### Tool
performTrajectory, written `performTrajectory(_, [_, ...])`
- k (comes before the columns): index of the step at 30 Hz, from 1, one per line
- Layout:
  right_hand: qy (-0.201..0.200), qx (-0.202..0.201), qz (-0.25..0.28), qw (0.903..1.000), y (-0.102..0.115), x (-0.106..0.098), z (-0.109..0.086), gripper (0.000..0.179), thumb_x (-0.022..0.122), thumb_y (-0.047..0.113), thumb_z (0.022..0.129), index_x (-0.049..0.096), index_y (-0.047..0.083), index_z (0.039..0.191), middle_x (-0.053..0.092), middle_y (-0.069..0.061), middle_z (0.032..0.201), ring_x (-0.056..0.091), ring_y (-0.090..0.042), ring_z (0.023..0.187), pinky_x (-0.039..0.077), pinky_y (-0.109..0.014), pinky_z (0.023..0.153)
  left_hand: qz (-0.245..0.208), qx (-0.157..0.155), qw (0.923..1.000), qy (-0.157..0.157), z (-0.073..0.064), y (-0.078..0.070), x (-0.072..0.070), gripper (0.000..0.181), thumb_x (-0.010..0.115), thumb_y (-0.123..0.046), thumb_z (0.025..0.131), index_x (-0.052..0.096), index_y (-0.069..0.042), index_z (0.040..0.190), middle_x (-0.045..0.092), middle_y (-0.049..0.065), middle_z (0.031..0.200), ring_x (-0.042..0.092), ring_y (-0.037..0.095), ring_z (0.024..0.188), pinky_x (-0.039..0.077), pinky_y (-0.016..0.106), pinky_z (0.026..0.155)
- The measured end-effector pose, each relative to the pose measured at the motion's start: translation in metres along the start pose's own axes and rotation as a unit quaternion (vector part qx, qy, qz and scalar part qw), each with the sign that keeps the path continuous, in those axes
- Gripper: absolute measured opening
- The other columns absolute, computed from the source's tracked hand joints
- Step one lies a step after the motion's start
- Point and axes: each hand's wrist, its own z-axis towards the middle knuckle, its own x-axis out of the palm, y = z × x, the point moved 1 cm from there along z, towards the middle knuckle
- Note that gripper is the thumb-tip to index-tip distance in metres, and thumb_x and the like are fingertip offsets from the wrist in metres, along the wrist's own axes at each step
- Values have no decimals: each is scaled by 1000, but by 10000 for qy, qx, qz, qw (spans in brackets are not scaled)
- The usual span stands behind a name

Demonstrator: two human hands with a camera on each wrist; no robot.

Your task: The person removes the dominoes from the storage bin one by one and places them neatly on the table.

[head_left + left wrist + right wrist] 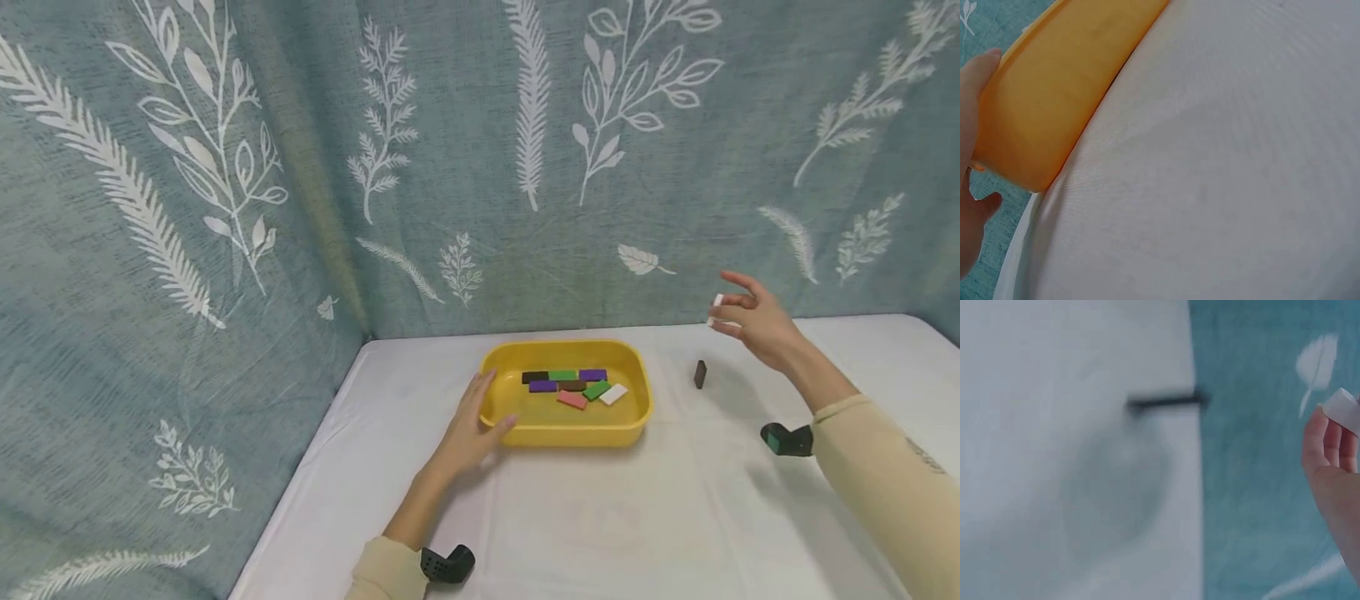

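Observation:
In the head view, my right hand (761, 321) is raised over the right side of the table. It pinches a small white block (716, 310), which also shows as a white block (1342, 409) at the right edge of the right wrist view. Below and left of that hand, a dark block (700, 374) stands upright on the tablecloth. My left hand (467, 429) rests against the left end of a yellow tray (570, 436), fingers extended along its rim and thumb at the front. Several flat coloured blocks lie in the tray, including a red one (572, 400) and a white one (613, 394).
A white cloth (592, 517) covers the table. Behind it and to the left hangs a blue-green curtain (480, 167) with white leaf prints. Black wrist devices sit by each sleeve, one at the left (448, 565) and one at the right (786, 439).

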Motion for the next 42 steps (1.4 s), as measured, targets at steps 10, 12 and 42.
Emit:
performTrajectory(10, [-231, -127, -820, 9963, -54, -50, -17, 77, 59, 3, 94, 11, 7, 153, 39, -9, 111, 58, 1, 86, 53, -25, 80, 39, 39, 9999, -104, 0, 1, 2, 75, 59, -38, 93, 23, -9, 152, 21, 14, 155, 11, 33, 143, 13, 56, 110])
performTrajectory(12, [-54, -257, -932, 9953, -61, -51, -20, 72, 59, 3, 94, 15, 5, 152, 40, -10, 110, 59, 0, 86, 54, -27, 78, 31, 23, 9999, -98, 1, 0, 3, 75, 60, -38, 93, 23, -9, 152, 20, 14, 155, 11, 33, 143, 13, 57, 109])
performTrajectory(42, [651, -703, -2682, 9586, -77, -34, -14, 67, 63, -5, 88, 28, -5, 144, 49, -26, 114, 59, -11, 95, 50, -23, 69, 66, -112, 9998, -118, -1, -3, 4, 75, 59, -39, 93, 22, -11, 152, 16, 17, 156, 11, 33, 143, 14, 62, 107])
